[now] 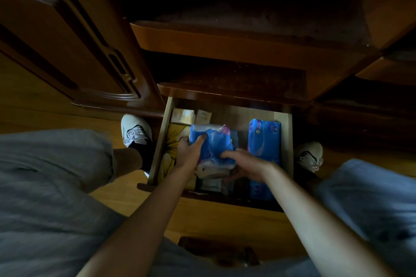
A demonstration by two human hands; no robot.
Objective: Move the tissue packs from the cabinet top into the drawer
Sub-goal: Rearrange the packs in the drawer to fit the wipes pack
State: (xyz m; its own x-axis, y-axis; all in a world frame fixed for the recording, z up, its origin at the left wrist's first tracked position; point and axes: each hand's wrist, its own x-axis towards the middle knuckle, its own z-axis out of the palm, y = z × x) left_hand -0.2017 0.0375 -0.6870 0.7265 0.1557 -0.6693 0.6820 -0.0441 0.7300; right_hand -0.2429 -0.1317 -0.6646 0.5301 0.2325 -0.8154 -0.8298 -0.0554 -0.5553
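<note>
Both hands are gripping one blue tissue pack [212,141] over the open drawer [161,141]: left hand [191,149] curling round its left edge, right hand [245,164] pinching its near end. Another blue pack [264,139] is lying along the drawer's right side. Printing is too blurred to read.

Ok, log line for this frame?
both hands grip blue tissue pack | over open drawer | second blue pack lies inside, right
</note>
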